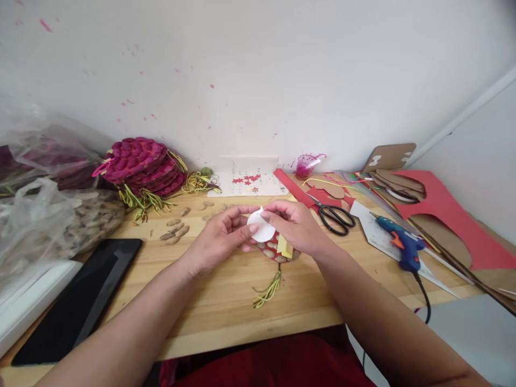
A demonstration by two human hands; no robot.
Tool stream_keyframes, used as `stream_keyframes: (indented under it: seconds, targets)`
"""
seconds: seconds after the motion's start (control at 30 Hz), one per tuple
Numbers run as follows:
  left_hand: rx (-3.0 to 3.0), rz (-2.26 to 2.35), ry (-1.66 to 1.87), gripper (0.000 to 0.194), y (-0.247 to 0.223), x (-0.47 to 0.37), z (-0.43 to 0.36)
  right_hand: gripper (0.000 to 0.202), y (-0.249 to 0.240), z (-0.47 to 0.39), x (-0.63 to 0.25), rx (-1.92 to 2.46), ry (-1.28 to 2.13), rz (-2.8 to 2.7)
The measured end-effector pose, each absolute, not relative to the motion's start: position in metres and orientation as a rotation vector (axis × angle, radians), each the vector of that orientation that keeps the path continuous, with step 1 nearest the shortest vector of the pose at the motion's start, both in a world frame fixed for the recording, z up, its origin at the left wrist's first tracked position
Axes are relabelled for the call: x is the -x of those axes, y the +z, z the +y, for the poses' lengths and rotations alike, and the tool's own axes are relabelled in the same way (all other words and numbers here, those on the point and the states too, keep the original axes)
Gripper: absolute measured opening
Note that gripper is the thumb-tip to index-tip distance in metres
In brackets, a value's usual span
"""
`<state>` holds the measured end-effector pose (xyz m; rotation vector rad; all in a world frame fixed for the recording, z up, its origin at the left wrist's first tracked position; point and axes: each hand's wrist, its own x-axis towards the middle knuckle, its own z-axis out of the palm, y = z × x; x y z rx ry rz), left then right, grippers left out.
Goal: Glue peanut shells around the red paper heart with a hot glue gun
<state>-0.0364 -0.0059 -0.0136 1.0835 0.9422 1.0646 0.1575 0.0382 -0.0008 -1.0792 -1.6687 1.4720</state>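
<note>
My left hand and my right hand pinch a round white paper piece between them, over the middle of the table. Its top edge comes to a small point. Right below lies a red ornament with peanuts on it, partly hidden by my hands. A folded yellow paper piece stands out over the ornament, beside my right palm; whether my fingers touch it I cannot tell. From the ornament's lower edge a yellow-green yarn tassel trails toward me on the wood.
Loose peanuts, a phone and stacked magenta ornaments are on the left. Black scissors, a blue glue gun with its cord, and red paper lie right. Red stars rest on white card at the back.
</note>
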Motion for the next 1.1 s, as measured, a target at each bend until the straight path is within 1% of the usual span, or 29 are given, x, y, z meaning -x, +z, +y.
stream_keyframes:
  seconds: [0.13,0.2,0.27,0.43,0.53,0.67,0.9,1.1]
  targets:
    - [-1.066,1.056,1.091,0.035,-0.011,0.036,-0.005,0.026,-0.006,0.037,-0.157,1.029,1.538,-1.689]
    - [-1.048,1.108,1.081,0.034,-0.012,0.037,-0.005,0.029,-0.007,0.036,-0.156,1.010,1.600,-1.682]
    - [-1.017,1.126,1.098,0.035,-0.013,0.039,-0.004,0.029,-0.008,0.037,-0.155,1.011,1.577,-1.678]
    - [-0.848,1.125,1.189,0.037,-0.018,0.043,0.001,0.014,-0.006,0.049,-0.157,1.063,1.171,-1.692]
    - [-0.734,1.105,1.237,0.036,-0.019,0.044,0.005,0.016,-0.004,0.060,-0.166,1.085,1.017,-1.694]
    - [-0.634,1.072,1.296,0.032,-0.017,0.045,0.007,0.018,0.001,0.073,-0.180,1.126,0.927,-1.614]
    - [-0.536,1.027,1.371,0.015,-0.009,0.044,0.009,0.025,-0.002,0.075,-0.178,1.179,1.029,-1.500]
    - [-0.579,1.003,1.404,0.013,-0.009,0.046,0.010,0.030,-0.008,0.079,-0.179,1.180,1.036,-1.487]
